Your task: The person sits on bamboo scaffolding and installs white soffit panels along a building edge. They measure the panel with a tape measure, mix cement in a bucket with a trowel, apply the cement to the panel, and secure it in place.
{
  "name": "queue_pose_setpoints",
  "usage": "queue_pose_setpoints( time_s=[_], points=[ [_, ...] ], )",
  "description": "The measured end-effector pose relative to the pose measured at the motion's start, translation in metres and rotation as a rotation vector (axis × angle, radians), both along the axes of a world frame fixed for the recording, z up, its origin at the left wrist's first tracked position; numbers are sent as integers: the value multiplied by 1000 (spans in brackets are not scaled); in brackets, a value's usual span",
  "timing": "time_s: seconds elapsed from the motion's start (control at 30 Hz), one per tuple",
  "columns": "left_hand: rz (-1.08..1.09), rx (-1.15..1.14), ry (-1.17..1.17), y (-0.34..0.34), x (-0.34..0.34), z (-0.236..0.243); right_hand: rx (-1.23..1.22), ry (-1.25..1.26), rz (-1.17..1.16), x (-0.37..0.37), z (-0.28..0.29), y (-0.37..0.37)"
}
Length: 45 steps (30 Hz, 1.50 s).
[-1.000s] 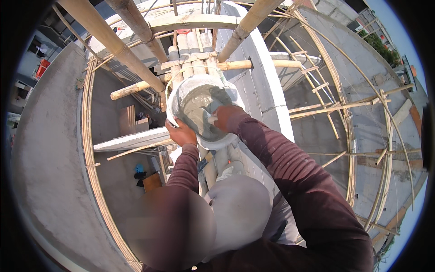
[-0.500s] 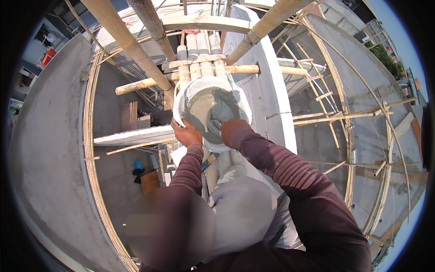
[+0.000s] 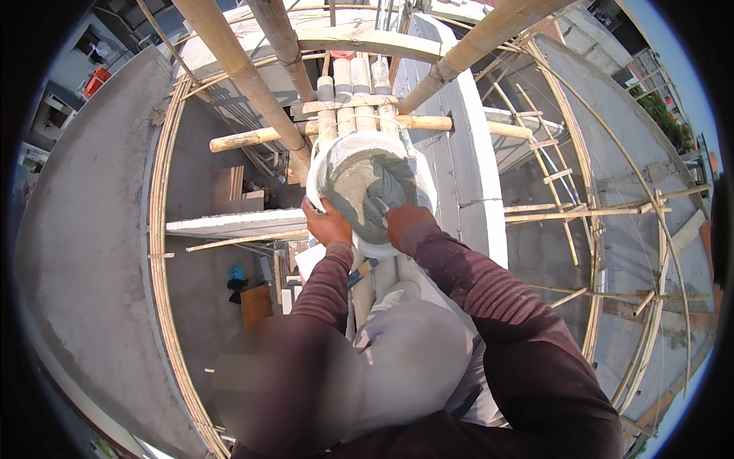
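A white bucket (image 3: 425,180) stands in front of me on bamboo poles, its inside coated with wet grey mortar (image 3: 353,187). My left hand (image 3: 329,222) is closed on the bucket's near left rim, thumb towards the inside. Over the near right side, my right hand (image 3: 410,225) is closed round the handle of a trowel (image 3: 379,206). Most of the trowel's blade is sunk in the mortar, and the handle is hidden by my fist. Ridged, thicker mortar lies around the blade, with a smoother, wetter patch to its left.
Upright bamboo poles (image 3: 241,73) rise beyond the bucket, crossed by a horizontal bamboo pole (image 3: 252,139). A white-topped block wall (image 3: 483,176) runs close on the right. Deep drops open on both sides, with a bamboo ladder (image 3: 544,157) at right. My knee (image 3: 417,340) is below the bucket.
The whole view has shifted slightly, so the bucket and both hands appear a little further right. The trowel has moved only slightly in the mortar; both hands keep their hold.
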<state>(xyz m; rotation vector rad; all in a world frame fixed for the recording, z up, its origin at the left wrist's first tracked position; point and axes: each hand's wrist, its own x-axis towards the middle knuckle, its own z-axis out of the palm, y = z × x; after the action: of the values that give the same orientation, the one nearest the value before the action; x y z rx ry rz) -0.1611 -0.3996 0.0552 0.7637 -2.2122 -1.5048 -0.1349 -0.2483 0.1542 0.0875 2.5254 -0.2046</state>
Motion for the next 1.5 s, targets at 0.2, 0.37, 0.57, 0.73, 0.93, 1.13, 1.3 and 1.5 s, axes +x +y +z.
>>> queue_pose_setpoints(
  time_s=[0.2,0.37,0.57,0.73,0.93,1.13,1.3,1.5],
  points=[
    [9,-22,-59,-3,4,-1,-63,122,-65,-11,18,13],
    [2,-20,37,-10,2,-15,-4,66,143,-2,4,3],
    [-24,-39,-42,1,4,-9,158,-25,288,-11,13,-17],
    [-26,-10,43,-4,3,-7,-29,131,30,-31,19,8],
    [-2,-10,1,-5,3,-8,-8,39,159,-33,24,-4],
    [-17,20,-2,1,1,3,83,20,310,-33,36,-25],
    [-22,-19,34,-5,0,-17,45,102,76,-55,28,5],
    [16,20,3,-1,2,-6,99,30,347,-17,10,-21]
  ],
)
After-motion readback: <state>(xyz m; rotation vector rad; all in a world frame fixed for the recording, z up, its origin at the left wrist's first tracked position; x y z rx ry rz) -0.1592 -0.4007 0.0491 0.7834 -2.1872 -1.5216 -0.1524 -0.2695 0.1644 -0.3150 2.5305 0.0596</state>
